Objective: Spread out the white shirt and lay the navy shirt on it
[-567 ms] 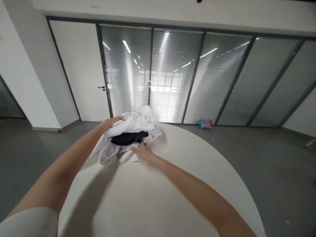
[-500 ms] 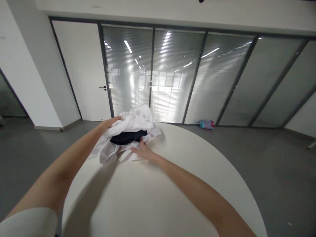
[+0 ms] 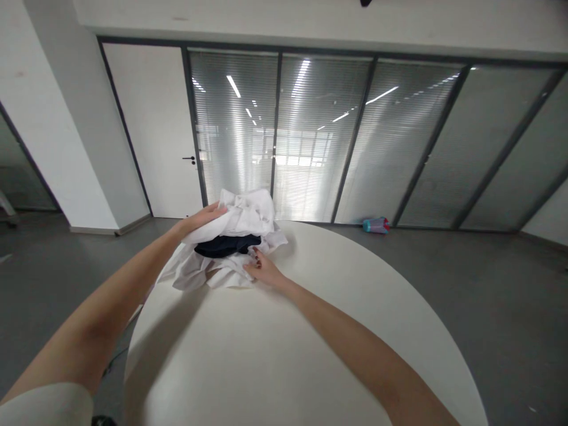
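Hands at the table's (image 3: 310,331) far edge: left hand (image 3: 202,218) has lifted the white cloth (image 3: 248,213); right hand (image 3: 261,269), fingers now curled, pinches cloth under the dark garment (image 3: 224,245).

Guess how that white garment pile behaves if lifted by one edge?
Probably floppy: the white garment lies crumpled in soft folds under the left hand. Likely light, and it may drape and trail. The dark garment tucked inside could slip out.
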A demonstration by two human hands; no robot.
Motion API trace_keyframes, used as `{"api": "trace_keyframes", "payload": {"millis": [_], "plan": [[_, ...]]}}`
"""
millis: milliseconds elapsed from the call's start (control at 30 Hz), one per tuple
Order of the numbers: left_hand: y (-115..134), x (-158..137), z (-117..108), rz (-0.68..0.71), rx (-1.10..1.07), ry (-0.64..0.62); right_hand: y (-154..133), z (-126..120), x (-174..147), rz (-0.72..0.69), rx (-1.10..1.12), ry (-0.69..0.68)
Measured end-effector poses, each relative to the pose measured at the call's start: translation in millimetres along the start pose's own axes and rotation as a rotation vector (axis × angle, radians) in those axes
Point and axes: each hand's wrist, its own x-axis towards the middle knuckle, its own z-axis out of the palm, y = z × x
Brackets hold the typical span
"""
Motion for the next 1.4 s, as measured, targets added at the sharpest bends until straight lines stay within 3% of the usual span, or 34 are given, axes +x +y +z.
{"api": "trace_keyframes", "payload": {"millis": [100, 267, 433, 500, 567, 600, 733, 867, 1067, 1233, 1400], "plan": [[2.4, -4.8, 19.1, -0.016, 0.24, -0.103, -5.0, -2.2, 8.5, -0.061, -0.007, 0.055], [13.2, -6.2, 36.9, 0.002, 0.421, -0.046, -4.3, -27.9, 2.8, -0.034, 0.066, 0.135], [48.9, -35.4, 31.0, 0.132, 0.513, 0.238, -4.5, -86.4, -52.0, 0.082, -0.005, 0.232], [66.3, -57.8, 40.0, 0.242, 0.5, 0.392, -4.7, -110.5, -83.6, 0.093, -0.034, 0.244], [81.8, -84.7, 60.9, 0.412, 0.438, 0.421, -5.3, -128.5, -116.0, 0.067, -0.117, 0.266], [88.2, -99.3, 75.1, 0.502, 0.39, 0.353, -6.0, -134.5, -131.5, 0.042, -0.172, 0.273], [99.6, -154.4, 138.0, 0.697, 0.223, -0.178, -13.0, -143.5, -180.6, -0.051, -0.364, 0.247], [89.0, -185.1, 172.6, 0.759, 0.229, -0.357, -24.2, -144.8, -201.4, -0.152, -0.554, 0.186], [69.2, -195.1, 166.4, 0.82, 0.189, -0.508, -40.8, -134.5, -212.4, -0.238, -0.706, -0.038], [71.8, -197.8, 158.9, 0.816, 0.241, -0.612, -53.7, -121.4, -220.2, -0.183, -0.793, -0.264], [72.5, -196.3, 159.8, 0.787, 0.288, -0.665, -47.6, -119.3, -219.9, -0.104, -0.812, -0.374]]}}
